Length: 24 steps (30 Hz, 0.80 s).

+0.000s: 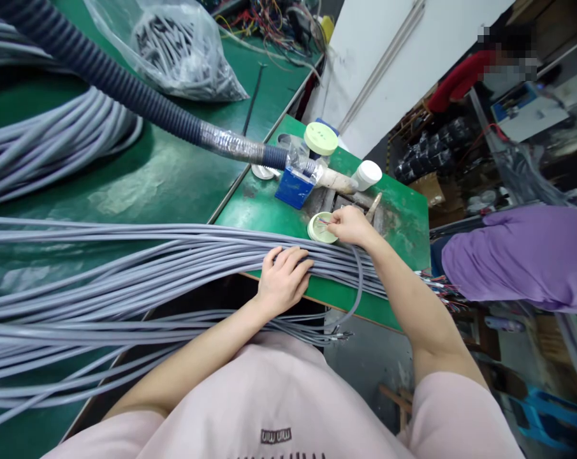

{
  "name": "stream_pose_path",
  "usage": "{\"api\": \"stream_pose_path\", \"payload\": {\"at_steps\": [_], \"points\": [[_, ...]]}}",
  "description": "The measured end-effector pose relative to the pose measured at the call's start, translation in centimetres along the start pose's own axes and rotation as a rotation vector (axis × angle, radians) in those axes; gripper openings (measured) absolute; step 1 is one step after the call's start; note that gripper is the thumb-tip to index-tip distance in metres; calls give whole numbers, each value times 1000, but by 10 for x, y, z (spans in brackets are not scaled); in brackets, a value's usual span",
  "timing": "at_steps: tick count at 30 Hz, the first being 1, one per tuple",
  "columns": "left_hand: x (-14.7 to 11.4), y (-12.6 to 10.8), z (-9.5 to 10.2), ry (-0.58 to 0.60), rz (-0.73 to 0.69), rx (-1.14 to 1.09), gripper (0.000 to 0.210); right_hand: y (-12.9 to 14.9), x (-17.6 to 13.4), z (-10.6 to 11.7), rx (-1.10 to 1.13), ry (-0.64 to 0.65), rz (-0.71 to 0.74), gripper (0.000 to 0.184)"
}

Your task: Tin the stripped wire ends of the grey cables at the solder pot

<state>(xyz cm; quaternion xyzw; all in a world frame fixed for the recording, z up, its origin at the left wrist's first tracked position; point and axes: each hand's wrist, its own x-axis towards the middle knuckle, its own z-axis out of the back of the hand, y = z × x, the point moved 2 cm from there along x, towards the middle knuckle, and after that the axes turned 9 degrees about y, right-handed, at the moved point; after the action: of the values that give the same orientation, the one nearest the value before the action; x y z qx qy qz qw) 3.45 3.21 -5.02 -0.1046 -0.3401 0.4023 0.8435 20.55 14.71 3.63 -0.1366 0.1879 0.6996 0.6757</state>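
The right hand [349, 225], nearer the tub [312, 234], pinches a cable [361, 279] close to its end; the bared wires [322, 220] point leftward from those fingers, over the tub's mouth, though whether they touch its contents I cannot tell; the rest bends below the right hand, back toward the body; the left hand [283, 278] lies unclenched across the bundle [231, 250]; the cable looks grey, round and smooth, its wires thin, some coloured.
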Motion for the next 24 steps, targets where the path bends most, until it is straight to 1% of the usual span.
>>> {"api": "stream_pose_path", "payload": {"at_steps": [4, 7, 11, 14, 17, 21, 24], "points": [[0, 0, -1, 2, 1, -12, 27, 0, 4, -4, -74, -11, -5, 17], [0, 0, 0, 0, 7, -26, 27, 1, 2, -4, -85, -13, -3, 18], [1, -1, 3, 12, 28, -59, 27, -5, -7, 10, -9, -52, -2, 15], [2, -1, 4, 10, 28, -51, 25, -25, -14, 25, 120, -120, -41, 14], [2, -1, 4, 6, 27, -44, 25, -52, -12, 33, 201, -152, -123, 14], [2, -1, 3, 21, 28, -45, 27, -82, 0, 29, 222, -148, -214, 14], [3, -1, 3, 22, 24, -33, 27, -93, 12, 21, 211, -139, -261, 14]]}}
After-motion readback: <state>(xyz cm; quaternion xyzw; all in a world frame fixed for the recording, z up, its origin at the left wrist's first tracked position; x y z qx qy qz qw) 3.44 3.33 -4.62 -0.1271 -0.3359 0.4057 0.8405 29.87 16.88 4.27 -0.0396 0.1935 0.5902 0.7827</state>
